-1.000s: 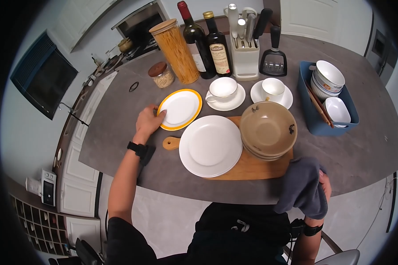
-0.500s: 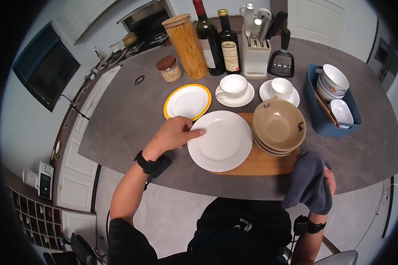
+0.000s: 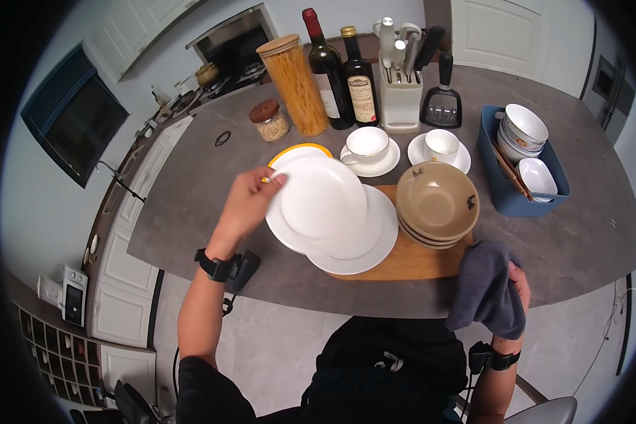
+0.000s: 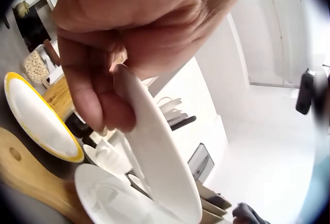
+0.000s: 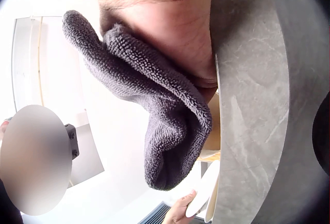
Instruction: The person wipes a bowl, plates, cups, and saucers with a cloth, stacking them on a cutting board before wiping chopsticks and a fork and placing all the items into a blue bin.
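White plate [image 3: 321, 201], sloping down rightward, left grip [image 3: 248, 203] pinching rim [image 4: 166, 131], right grip [image 3: 519, 285] holding cloth [image 3: 484, 286]

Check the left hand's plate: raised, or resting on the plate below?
Raised: the left wrist view shows the left hand pinching the held plate by its rim, above the lower plate.

Lifts the upper white plate [image 3: 321, 201] off the lower white plate [image 3: 376, 244] with the left hand [image 3: 246, 203]. Shifts it leftward, baring the lower one's right side and hiding more of the yellow-rimmed plate [image 3: 297, 151].
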